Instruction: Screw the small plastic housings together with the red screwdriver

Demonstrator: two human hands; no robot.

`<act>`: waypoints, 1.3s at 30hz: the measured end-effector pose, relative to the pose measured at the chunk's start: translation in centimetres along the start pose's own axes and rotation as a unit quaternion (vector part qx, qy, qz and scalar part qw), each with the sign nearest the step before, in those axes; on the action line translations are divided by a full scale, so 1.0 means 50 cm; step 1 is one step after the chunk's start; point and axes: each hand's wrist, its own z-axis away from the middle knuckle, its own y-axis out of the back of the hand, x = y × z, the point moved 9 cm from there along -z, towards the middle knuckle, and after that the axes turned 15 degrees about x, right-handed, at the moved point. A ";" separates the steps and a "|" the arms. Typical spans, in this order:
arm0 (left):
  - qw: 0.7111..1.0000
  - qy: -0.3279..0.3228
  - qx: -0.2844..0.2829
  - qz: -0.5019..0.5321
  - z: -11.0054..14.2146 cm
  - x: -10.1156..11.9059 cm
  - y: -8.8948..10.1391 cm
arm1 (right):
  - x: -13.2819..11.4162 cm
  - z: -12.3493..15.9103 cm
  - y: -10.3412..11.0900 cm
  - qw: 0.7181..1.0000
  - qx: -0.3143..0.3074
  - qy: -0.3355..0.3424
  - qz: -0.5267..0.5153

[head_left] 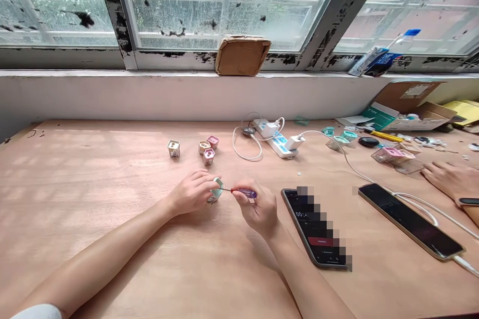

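Just below the centre of the frame, a small mint-green container (216,189) sits on the table (130,259) at the fingertips of the left hand (192,192). Left fingers closed on it, lying over its left side and upper edge; grip on the far side hidden. Right hand (260,209) closed round the purple handle of a screwdriver (245,192), thumb and forefinger toward the red collar, remaining fingers curled in below. Left forearm runs up from the lower left corner, back of hand upward, fingers reaching right; right forearm rises from the lower right, wrist low, knuckles to the right. Screwdriver's long axis nearly level across the frame, shaft pointing left, its end at the green part; cannot tell whether the tip is seated in anything. Container's green part uppermost, patterned base toward the lower left, axis seemingly tilted to the upper right. Above the left hand, three small containers (208,156) in a cluster, another white-and-brown container (173,148) apart to their left. Phone (318,229) lies right of the right hand. Co-worker's hand (445,179) rests at the right edge.
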 end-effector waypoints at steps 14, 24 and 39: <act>1.000 -0.010 -0.019 -0.015 -0.005 0.006 0.001 | 0.027 -0.004 0.008 0.998 0.012 -0.068 -0.013; 0.999 -0.036 -0.016 -0.013 -0.013 0.012 0.003 | 0.031 -0.006 0.008 0.997 0.022 -0.076 -0.010; 0.999 -0.039 -0.010 -0.017 -0.019 0.002 0.010 | -0.071 -0.001 -0.025 0.987 -0.040 0.151 0.020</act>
